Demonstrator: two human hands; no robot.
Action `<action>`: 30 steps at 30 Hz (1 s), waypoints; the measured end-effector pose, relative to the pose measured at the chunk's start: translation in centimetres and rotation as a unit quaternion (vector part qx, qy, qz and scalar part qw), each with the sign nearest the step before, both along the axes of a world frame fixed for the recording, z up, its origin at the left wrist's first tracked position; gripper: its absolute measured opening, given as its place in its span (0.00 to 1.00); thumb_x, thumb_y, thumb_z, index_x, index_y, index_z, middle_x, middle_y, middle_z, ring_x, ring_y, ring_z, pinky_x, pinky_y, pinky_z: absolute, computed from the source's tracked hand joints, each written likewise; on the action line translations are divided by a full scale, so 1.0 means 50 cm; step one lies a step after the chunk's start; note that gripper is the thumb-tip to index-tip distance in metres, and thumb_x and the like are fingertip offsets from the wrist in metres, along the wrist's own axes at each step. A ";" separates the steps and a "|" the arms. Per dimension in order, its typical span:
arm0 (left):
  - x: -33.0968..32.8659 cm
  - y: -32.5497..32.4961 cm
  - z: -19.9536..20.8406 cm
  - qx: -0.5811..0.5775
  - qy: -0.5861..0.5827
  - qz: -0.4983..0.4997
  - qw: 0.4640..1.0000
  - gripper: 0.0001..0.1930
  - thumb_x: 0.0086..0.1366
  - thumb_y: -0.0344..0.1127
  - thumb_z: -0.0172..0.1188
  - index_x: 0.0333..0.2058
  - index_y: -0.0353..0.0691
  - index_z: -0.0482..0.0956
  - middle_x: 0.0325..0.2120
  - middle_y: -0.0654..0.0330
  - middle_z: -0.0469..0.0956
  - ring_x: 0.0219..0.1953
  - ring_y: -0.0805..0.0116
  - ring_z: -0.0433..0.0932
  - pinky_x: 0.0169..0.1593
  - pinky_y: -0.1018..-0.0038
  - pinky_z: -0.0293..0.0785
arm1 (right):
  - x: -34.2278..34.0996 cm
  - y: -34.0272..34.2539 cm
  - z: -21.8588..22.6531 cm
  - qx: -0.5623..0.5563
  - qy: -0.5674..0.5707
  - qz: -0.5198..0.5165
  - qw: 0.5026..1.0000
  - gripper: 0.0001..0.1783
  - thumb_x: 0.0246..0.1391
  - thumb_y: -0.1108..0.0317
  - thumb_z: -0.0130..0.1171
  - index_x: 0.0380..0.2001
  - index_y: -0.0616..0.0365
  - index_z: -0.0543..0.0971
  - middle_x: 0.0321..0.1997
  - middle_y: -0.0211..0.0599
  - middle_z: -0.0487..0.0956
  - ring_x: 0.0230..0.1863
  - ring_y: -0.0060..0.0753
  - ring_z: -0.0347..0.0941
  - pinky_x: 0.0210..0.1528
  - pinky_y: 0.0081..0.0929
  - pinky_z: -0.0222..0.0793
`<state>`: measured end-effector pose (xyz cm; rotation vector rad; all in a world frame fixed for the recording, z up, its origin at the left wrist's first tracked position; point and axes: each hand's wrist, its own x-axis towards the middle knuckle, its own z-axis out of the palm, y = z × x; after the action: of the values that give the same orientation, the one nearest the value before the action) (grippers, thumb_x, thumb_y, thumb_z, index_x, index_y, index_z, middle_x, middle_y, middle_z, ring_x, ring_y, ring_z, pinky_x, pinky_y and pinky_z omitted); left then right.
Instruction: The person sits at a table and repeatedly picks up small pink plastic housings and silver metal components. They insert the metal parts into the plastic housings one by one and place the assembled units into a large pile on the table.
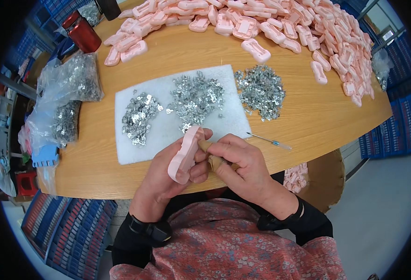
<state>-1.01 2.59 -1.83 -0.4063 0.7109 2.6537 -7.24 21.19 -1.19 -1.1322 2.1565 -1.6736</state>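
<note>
My left hand (165,170) is closed around a pale pink plastic shell (186,156), held tilted on edge above the table's near edge. My right hand (240,163) reaches to the shell's right side, thumb and forefinger bent together, with tan coverings on their tips. Whatever may lie between those fingertips is too small or hidden to make out. Beyond my hands, a white foam mat (168,88) carries a smaller left heap (140,116) and a larger heap (197,98) of small silvery metal plates. Another metal heap (261,91) lies on the wood right of the mat.
Many pink shells (245,27) are piled along the far and right sides of the wooden table (317,119). A thin pointed tool (268,141) lies right of my hands. Bags of metal parts (67,100) and a red canister (81,32) stand left. Below right is a carton (326,179) with pink pieces.
</note>
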 end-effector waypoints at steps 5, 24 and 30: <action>-0.008 0.027 0.002 -0.272 0.039 0.048 0.960 0.19 0.76 0.40 0.43 0.59 0.37 0.68 0.30 0.67 0.71 0.28 0.78 0.68 0.30 0.80 0.65 | 0.018 -0.013 0.005 0.023 0.016 0.009 1.000 0.20 0.52 0.73 0.61 0.49 0.65 0.77 0.35 0.43 0.74 0.35 0.41 0.74 0.38 0.33 0.71; 0.017 -0.064 0.059 -0.377 0.214 -0.225 0.872 0.30 0.75 0.45 0.50 0.68 0.37 0.54 0.42 0.62 0.75 0.42 0.77 0.74 0.47 0.77 0.72 | -0.025 -0.006 0.081 0.159 0.012 0.201 0.967 0.16 0.46 0.68 0.63 0.40 0.59 0.76 0.35 0.45 0.77 0.36 0.50 0.75 0.38 0.36 0.71; 0.076 -0.109 0.018 -0.237 0.123 -0.182 0.946 0.29 0.77 0.43 0.46 0.71 0.40 0.52 0.48 0.59 0.74 0.44 0.73 0.76 0.46 0.75 0.75 | -0.078 -0.067 0.100 0.222 -0.054 0.075 0.971 0.16 0.55 0.70 0.65 0.47 0.62 0.80 0.33 0.29 0.78 0.30 0.18 0.71 0.35 0.21 0.69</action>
<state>2.77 -2.85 -0.91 -0.0483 1.3685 2.1859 -11.13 17.87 3.83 -1.0153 2.1619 -1.0851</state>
